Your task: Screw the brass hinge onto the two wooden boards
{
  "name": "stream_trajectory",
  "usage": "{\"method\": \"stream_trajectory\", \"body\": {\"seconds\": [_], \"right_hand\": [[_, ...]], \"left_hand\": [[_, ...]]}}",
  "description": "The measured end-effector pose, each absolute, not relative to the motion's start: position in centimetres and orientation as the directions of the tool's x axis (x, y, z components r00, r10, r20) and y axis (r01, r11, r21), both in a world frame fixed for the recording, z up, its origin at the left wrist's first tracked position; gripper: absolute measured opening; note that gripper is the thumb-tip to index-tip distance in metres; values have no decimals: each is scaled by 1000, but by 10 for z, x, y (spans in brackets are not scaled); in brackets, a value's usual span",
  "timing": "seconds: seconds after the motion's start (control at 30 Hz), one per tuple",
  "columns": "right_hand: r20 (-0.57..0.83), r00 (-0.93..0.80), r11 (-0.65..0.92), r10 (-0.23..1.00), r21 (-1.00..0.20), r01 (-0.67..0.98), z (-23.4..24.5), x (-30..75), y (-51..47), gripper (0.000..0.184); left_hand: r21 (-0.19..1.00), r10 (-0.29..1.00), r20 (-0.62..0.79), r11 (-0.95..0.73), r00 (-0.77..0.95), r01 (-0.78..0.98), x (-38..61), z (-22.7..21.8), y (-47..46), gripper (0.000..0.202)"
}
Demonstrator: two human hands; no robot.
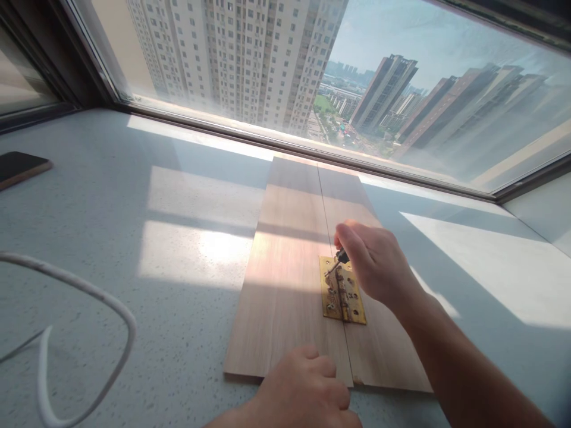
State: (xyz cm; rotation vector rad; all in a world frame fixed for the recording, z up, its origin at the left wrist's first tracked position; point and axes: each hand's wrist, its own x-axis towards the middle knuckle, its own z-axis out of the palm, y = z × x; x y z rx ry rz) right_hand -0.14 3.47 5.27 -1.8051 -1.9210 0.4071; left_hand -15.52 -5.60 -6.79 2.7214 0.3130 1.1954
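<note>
Two wooden boards [289,261] lie side by side on a pale speckled sill, joined by a brass hinge [341,291] across their seam. My right hand [379,264] is closed around a small screwdriver [339,258] whose tip rests on the hinge's upper left corner. My left hand [307,386] is curled into a loose fist, knuckles pressing on the near edge of the boards, with nothing visible in it.
A large window [312,77] runs along the far edge, its frame just behind the boards. A dark phone [20,166] lies at the far left. A white cable [89,297] loops across the sill at the near left.
</note>
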Motion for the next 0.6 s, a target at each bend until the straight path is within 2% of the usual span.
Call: {"method": "stream_trajectory", "body": {"seconds": [0.03,0.07,0.1,0.13,0.2,0.27,0.43,0.53,0.6], "right_hand": [[115,15,17,993,-273,962,60,-1,31,55],[72,47,-42,996,-79,996,67,-1,29,61],[20,37,-38,999,47,998,74,0,29,63],[-44,-12,17,999,125,992,80,1,30,62],[-162,-177,202,971,153,968,88,6,36,58],[-229,-317,349,920,119,929,91,13,43,52],[-349,-506,563,789,78,823,99,31,54,43],[-423,-632,727,650,102,680,109,32,57,34],[-447,-661,777,603,140,613,114,29,58,26]], "left_hand": [[231,260,731,-964,631,130,-155,-68,-56,53],[239,269,746,-962,609,132,-154,-68,-57,53],[245,276,754,-960,596,134,-154,-67,-57,54],[247,279,756,-959,592,136,-154,-67,-57,54],[249,278,749,-959,602,134,-154,-65,-57,54],[253,279,747,-959,604,130,-155,-64,-57,54],[234,268,724,-962,636,139,-156,-67,-57,49],[203,251,692,-968,677,151,-157,-70,-59,52],[201,252,689,-967,679,155,-156,-70,-59,53]]}}
